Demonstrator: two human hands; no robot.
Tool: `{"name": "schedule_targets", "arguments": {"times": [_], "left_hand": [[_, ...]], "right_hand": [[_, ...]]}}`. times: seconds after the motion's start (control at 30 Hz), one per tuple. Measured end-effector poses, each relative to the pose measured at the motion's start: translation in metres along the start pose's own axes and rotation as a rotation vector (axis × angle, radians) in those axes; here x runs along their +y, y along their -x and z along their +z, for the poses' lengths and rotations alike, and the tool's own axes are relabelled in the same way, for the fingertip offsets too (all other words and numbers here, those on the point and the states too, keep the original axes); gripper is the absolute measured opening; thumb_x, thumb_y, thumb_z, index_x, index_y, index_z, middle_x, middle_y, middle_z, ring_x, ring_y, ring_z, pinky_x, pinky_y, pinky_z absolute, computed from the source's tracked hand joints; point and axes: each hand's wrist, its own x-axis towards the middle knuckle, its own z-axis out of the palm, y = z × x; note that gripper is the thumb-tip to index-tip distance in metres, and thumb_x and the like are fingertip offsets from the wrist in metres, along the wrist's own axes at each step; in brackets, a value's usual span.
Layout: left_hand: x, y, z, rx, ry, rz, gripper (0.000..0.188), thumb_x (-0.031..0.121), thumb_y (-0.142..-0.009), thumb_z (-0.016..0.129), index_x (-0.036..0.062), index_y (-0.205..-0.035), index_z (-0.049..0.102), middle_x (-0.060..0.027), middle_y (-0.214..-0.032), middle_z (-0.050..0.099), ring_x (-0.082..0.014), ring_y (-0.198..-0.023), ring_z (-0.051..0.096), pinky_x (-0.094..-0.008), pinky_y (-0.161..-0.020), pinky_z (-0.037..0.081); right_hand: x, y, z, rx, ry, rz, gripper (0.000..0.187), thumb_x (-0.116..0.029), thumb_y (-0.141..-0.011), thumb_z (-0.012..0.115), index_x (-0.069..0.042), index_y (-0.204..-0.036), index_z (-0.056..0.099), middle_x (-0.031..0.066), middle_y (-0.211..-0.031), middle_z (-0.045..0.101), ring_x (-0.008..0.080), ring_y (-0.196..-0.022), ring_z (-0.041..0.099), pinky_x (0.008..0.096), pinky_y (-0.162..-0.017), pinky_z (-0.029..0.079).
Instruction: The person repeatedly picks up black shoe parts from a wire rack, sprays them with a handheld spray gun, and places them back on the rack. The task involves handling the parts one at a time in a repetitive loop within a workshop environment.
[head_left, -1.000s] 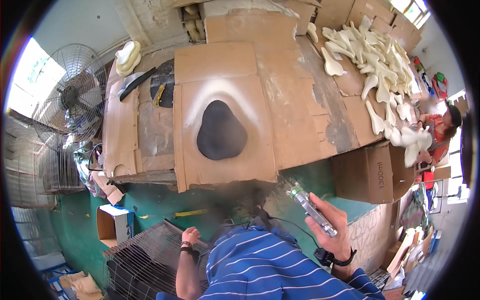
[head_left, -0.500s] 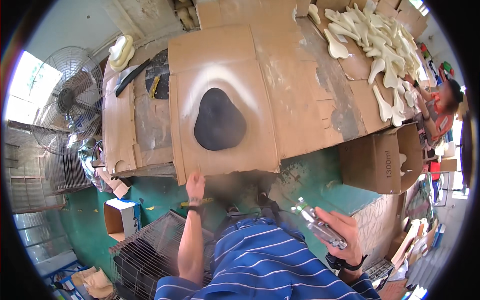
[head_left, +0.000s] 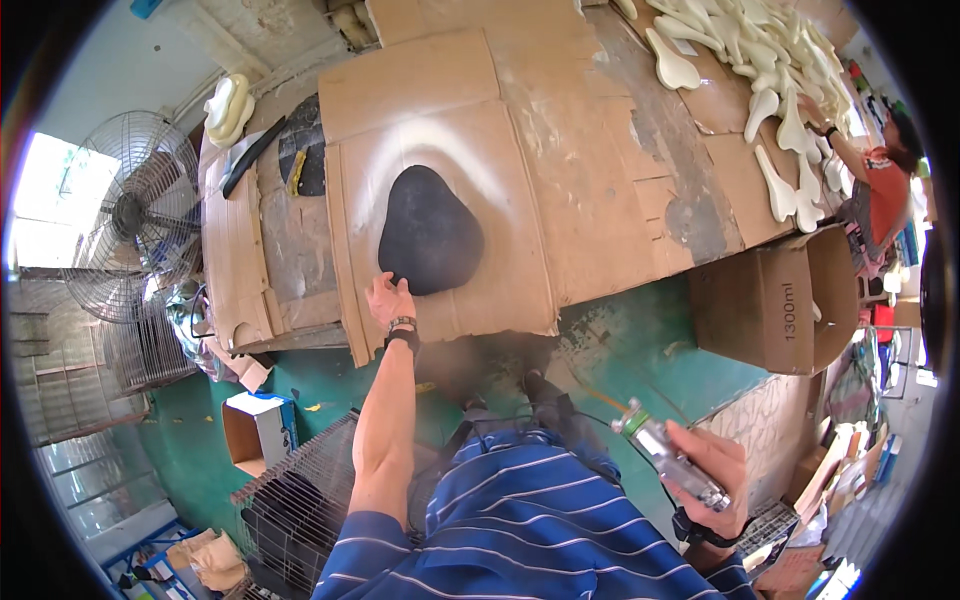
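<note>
A black, rounded triangular pad (head_left: 432, 230) lies on a cardboard sheet (head_left: 510, 300), inside a white sprayed arc. The fingers of my left hand (head_left: 390, 302) are curled at the pad's near left edge and touch it; the fingertips are partly hidden. Low on the right, in front of my body, my right hand (head_left: 708, 478) is closed around a silvery spray gun (head_left: 672, 452) with a green band near its front end. A thin hose shows beside the gun.
Many cream saddle-shaped pieces (head_left: 770, 60) are heaped at the back right, where another person (head_left: 885, 190) reaches among them. A cardboard box (head_left: 750, 310) stands beside the table. At left are a wire-caged fan (head_left: 135, 210), a black curved strip (head_left: 252, 158) and a wire cage (head_left: 300, 490).
My left hand has gone forward from the table's front edge to the black pad. The right hand, with the spray gun, has shifted slightly right. The other person's arm has moved toward the cream pieces.
</note>
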Motion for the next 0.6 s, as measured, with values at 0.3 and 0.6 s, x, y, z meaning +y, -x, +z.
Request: {"name": "schedule_targets", "arguments": {"times": [0.3,0.6], "left_hand": [[0.011,-0.003,-0.009,-0.010,-0.102,0.066,0.026,0.012,-0.074,0.079,0.0153,-0.098,0.069,-0.0069,-0.092,0.059,-0.0287,-0.086,0.062,-0.0427,-0.076,0.052],[0.043,-0.058,0.011,-0.265,1.746,-0.873,0.013,0.001,-0.080,0.063,0.0053,-0.090,0.058,-0.0078,-0.087,0.059,-0.0249,-0.076,0.056,-0.0487,-0.091,0.052]], "right_hand": [[0.011,-0.006,-0.022,-0.005,0.061,0.038,0.057,0.002,-0.069,0.071,0.001,-0.125,0.063,0.0155,-0.080,0.064,0.0290,-0.065,0.063,0.0318,-0.060,0.048],[0.042,-0.020,-0.011,-0.009,-0.026,-0.026,0.063,0.008,-0.068,0.068,0.000,-0.130,0.060,0.0185,-0.089,0.066,0.0326,-0.074,0.065,0.0338,-0.067,0.050]]}}
